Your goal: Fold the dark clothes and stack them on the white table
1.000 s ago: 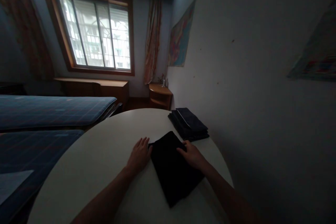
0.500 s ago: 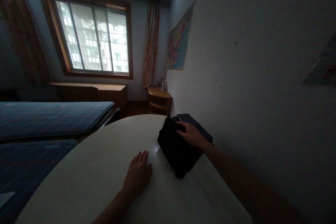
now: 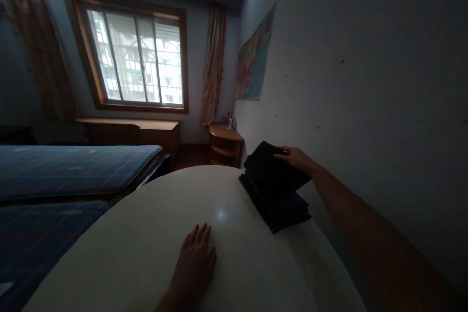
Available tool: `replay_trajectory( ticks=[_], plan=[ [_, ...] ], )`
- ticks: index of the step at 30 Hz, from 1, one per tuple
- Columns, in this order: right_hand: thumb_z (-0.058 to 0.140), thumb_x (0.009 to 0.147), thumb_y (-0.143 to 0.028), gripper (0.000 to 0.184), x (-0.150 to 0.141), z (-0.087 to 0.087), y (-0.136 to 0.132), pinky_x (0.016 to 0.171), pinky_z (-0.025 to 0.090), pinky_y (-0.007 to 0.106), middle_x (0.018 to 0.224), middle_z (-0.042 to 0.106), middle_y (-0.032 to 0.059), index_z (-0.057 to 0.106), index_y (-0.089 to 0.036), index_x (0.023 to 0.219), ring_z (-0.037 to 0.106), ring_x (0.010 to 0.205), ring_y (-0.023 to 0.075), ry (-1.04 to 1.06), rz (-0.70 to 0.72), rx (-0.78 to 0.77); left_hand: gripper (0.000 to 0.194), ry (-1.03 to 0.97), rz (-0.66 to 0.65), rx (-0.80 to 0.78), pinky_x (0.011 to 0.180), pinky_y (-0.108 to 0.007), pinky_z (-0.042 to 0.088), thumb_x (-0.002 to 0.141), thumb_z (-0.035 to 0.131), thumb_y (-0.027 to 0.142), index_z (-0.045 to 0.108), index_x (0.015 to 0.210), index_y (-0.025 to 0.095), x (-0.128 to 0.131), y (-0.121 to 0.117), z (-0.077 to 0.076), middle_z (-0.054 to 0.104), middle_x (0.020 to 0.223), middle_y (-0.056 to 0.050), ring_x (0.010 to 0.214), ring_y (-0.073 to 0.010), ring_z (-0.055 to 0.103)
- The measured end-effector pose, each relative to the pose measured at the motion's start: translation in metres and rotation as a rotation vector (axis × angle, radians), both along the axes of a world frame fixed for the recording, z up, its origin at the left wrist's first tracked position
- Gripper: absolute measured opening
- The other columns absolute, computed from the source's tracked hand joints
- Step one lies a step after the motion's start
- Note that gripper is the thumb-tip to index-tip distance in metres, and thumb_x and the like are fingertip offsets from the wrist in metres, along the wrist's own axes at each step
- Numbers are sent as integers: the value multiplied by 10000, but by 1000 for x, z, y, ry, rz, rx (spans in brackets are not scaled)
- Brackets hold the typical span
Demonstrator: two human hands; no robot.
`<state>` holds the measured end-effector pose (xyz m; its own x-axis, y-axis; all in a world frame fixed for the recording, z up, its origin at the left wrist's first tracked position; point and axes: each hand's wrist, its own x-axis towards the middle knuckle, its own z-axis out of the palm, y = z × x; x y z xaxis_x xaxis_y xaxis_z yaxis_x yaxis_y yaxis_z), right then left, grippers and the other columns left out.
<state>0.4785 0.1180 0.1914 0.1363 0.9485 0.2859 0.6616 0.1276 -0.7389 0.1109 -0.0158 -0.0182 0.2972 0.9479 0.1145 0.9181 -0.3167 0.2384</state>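
Note:
My right hand (image 3: 298, 160) grips the upper right edge of a folded black cloth (image 3: 274, 173), which looks like a garment. That cloth is tilted, its far side raised, over a stack of dark folded cloth (image 3: 287, 212) at the right of the round white table (image 3: 146, 234). Whether the two touch along the whole lower edge I cannot tell. My left hand (image 3: 195, 258) lies flat on the tabletop, fingers stretched out, apart from the cloth and holding nothing.
Close behind the stack rises a pale wall (image 3: 365, 107). Left of the table are plaid mattresses (image 3: 80, 168). A wooden corner shelf (image 3: 226, 132) stands past the table's far edge, with a desk (image 3: 161, 126) under the window (image 3: 137, 58).
My right hand has carried the black cloth right and away from me, over the dark stack. My left hand stays flat on the table. The view has shifted slightly.

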Motion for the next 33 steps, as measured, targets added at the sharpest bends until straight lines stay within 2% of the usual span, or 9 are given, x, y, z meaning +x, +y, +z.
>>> replay_trajectory(
  ticks=[6, 9, 14, 18, 23, 25, 28, 30, 33],
  plan=[
    [746, 779, -263, 355, 43, -67, 9, 786, 558, 331, 941, 754, 116, 724, -143, 1112, 706, 812, 216, -115, -91, -137, 616, 15, 17, -45, 1188, -486, 268, 915, 345, 320, 383, 1495, 113, 2, -1, 7, 358, 1559, -99, 1460, -285, 274],
    [703, 807, -247, 364, 52, -85, 14, 773, 559, 320, 946, 754, 121, 703, -131, 1152, 711, 816, 217, -169, -122, -150, 630, 29, 27, -79, 1200, -463, 239, 914, 340, 314, 366, 1502, 90, 4, -3, 12, 339, 1569, -101, 1468, -275, 254],
    [643, 843, -302, 456, 56, -95, 20, 890, 520, 341, 1148, 706, 134, 626, -159, 1276, 679, 1007, 232, -282, -182, -110, 619, 10, 46, -68, 1203, -460, 228, 915, 338, 316, 385, 1495, 105, 6, -4, 12, 340, 1570, -83, 1469, -265, 256],
    [567, 872, -380, 404, 49, -98, 22, 1009, 441, 411, 1221, 670, 147, 677, -177, 1203, 608, 1152, 282, -408, -230, -101, 621, 17, 42, -76, 1203, -461, 226, 911, 341, 305, 377, 1500, 113, 4, -2, 8, 336, 1573, -75, 1472, -264, 245],
    [369, 941, -585, 550, 12, -96, 31, 1111, 319, 446, 1401, 555, 105, 646, -243, 1272, 471, 1316, 286, -498, -171, -81, 625, 4, 29, -72, 1209, -464, 217, 914, 350, 312, 370, 1502, 102, 3, -1, 7, 327, 1576, -79, 1476, -265, 235],
    [316, 918, -694, 633, -10, -101, 32, 1128, 252, 541, 1458, 502, 74, 605, -303, 1324, 408, 1363, 327, -529, -147, -141, 630, 22, 35, -93, 1210, -463, 215, 912, 350, 313, 362, 1506, 100, 4, -2, 9, 319, 1580, -75, 1477, -266, 229],
    [240, 869, -801, 765, -36, -116, 28, 1114, 99, 680, 1568, 343, 53, 455, -350, 1449, 245, 1435, 405, -636, -217, -279, 632, 39, 40, -104, 1212, -454, 210, 915, 341, 317, 356, 1510, 103, 4, -3, 12, 310, 1584, -66, 1480, -262, 222],
    [217, 872, -802, 786, -44, -125, 25, 1115, 84, 683, 1586, 305, 52, 412, -339, 1477, 220, 1441, 414, -679, -256, -286, 631, 44, 36, -99, 1212, -454, 210, 915, 340, 320, 359, 1509, 108, 5, -3, 13, 310, 1585, -66, 1479, -261, 225],
    [202, 921, -738, 712, -43, -130, 20, 1116, 135, 665, 1580, 321, 42, 424, -340, 1469, 254, 1433, 393, -693, -271, -251, 612, 30, 27, -74, 1205, -463, 221, 917, 345, 321, 396, 1492, 120, 4, -2, 11, 335, 1575, -75, 1472, -268, 246]
  ],
)
